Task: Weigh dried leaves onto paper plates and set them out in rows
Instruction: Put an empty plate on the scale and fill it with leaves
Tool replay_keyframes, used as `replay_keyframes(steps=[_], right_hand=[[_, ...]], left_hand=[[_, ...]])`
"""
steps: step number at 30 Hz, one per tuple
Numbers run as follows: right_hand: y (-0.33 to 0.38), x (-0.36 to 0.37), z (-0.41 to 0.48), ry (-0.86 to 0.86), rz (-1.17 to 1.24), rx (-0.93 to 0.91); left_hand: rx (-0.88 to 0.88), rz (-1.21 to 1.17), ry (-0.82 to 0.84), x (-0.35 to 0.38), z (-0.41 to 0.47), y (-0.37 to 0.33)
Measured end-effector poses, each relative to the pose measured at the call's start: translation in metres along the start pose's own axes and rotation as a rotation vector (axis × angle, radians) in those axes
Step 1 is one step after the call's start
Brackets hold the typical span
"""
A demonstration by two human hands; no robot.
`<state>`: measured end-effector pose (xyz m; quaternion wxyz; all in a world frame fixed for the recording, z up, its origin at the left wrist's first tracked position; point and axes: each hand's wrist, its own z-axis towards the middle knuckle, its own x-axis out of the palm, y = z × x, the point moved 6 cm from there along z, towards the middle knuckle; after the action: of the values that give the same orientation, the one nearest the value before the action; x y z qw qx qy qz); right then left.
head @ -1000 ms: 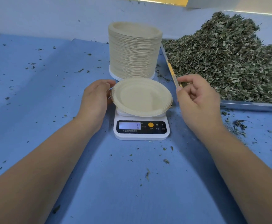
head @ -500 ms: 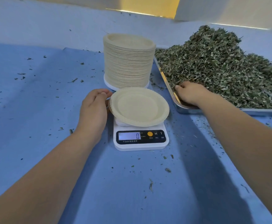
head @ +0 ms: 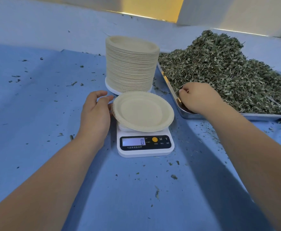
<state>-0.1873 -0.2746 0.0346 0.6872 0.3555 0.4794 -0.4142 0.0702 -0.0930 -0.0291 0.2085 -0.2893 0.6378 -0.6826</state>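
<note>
On the blue cloth (head: pixel 36 114) in front of the person stands one white kitchen scale (head: pixel 144 145), and one empty paper plate (head: pixel 142 110) lies on its platform, a little off-centre toward the left. The display shows 0, so I think the plate is there to be filled and the weight will count only the leaves.

The left hand (head: pixel 94 114) is just beside the left rim of this plate. Its fingers (head: pixel 101 93) are loosely curved and a little apart, with the thumb tip at the rim. I cannot tell if it pinches the rim or only touches it. Probably it is placed there to keep the light plate from sliding.

The right hand (head: pixel 198 99) reaches into the near corner of the one metal tray (head: pixel 261 115), which stands to the right of the scale. Its fingers are bent down and close together at the edge of the dried leaves (head: pixel 228 77). If they already hold some leaves is hidden by the back of the hand. The leaves make one big heap that fills the tray, near enough for a short reach to the plate.

Behind the scale is one tall stack of plates (head: pixel 131 64), too many to count, kept near for the next portions. No filled plate is in view, so the rows are not yet begun as far as can be seen
</note>
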Motion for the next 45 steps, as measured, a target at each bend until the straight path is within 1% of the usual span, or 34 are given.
replay_keyframes(steps=[1, 2, 3, 4, 6, 7, 9, 11, 12, 16, 18, 20, 23, 24, 26, 28, 32, 37, 39, 43, 45], right_hand=[[0.0, -0.002, -0.002, -0.062, -0.012, 0.005], [-0.001, -0.001, -0.003, -0.069, -0.039, 0.011], [-0.002, 0.005, -0.004, -0.007, -0.056, 0.032], [-0.003, 0.013, -0.006, 0.106, -0.044, 0.069], [-0.001, 0.025, -0.013, 0.329, 0.06, 0.138], [0.002, 0.028, -0.017, 0.393, 0.092, 0.137], [0.008, 0.028, -0.022, 0.434, 0.056, 0.096], [0.01, 0.027, -0.026, 0.405, -0.013, 0.054], [0.011, 0.026, -0.03, 0.359, -0.04, 0.027], [0.016, 0.012, -0.047, 0.009, -0.157, -0.028], [0.015, 0.011, -0.052, -0.077, -0.129, -0.037], [0.011, 0.014, -0.048, -0.051, -0.02, -0.039], [0.006, 0.019, -0.031, 0.081, 0.096, -0.03], [0.004, 0.02, -0.025, 0.122, 0.131, -0.014], [0.0, 0.021, -0.017, 0.142, 0.217, 0.039], [-0.002, 0.021, -0.016, 0.093, 0.253, 0.078], [-0.003, 0.012, -0.024, -0.096, 0.244, 0.086], [0.001, -0.012, -0.033, -0.345, 0.262, 0.032], [0.003, -0.014, -0.033, -0.346, 0.262, 0.022], [0.001, 0.0, -0.033, -0.212, 0.242, 0.047], [-0.003, -0.002, -0.033, -0.231, 0.253, 0.058]], left_hand=[[0.002, -0.009, 0.003, 0.0, 0.0, 0.0], [0.005, -0.014, 0.009, 0.0, 0.0, 0.0], [0.009, -0.017, 0.013, 0.0, -0.001, -0.001], [0.011, -0.016, 0.017, 0.0, -0.001, -0.002], [0.007, -0.009, 0.022, 0.0, -0.002, -0.002], [0.005, -0.003, 0.025, 0.001, -0.002, -0.003], [0.002, 0.007, 0.027, 0.0, -0.002, -0.002], [-0.004, 0.015, 0.023, 0.0, -0.002, -0.002], [-0.007, 0.018, 0.023, 0.0, -0.002, -0.002], [-0.006, 0.058, 0.027, 0.001, -0.004, -0.004], [-0.002, 0.058, 0.02, 0.0, -0.004, -0.004], [0.006, 0.059, 0.006, -0.001, -0.002, -0.003], [0.017, 0.052, -0.003, -0.001, 0.0, -0.001], [0.019, 0.047, -0.004, -0.002, 0.0, -0.001], [0.017, 0.043, -0.004, -0.002, 0.0, -0.001], [0.016, 0.034, -0.005, -0.002, 0.0, -0.001], [0.02, 0.016, -0.008, -0.001, 0.0, -0.003], [0.025, 0.027, -0.009, -0.001, -0.002, -0.003], [0.025, 0.035, -0.003, 0.0, -0.004, -0.003], [0.043, 0.071, -0.004, -0.003, -0.003, -0.003], [0.051, 0.074, -0.01, -0.005, -0.002, -0.002]])
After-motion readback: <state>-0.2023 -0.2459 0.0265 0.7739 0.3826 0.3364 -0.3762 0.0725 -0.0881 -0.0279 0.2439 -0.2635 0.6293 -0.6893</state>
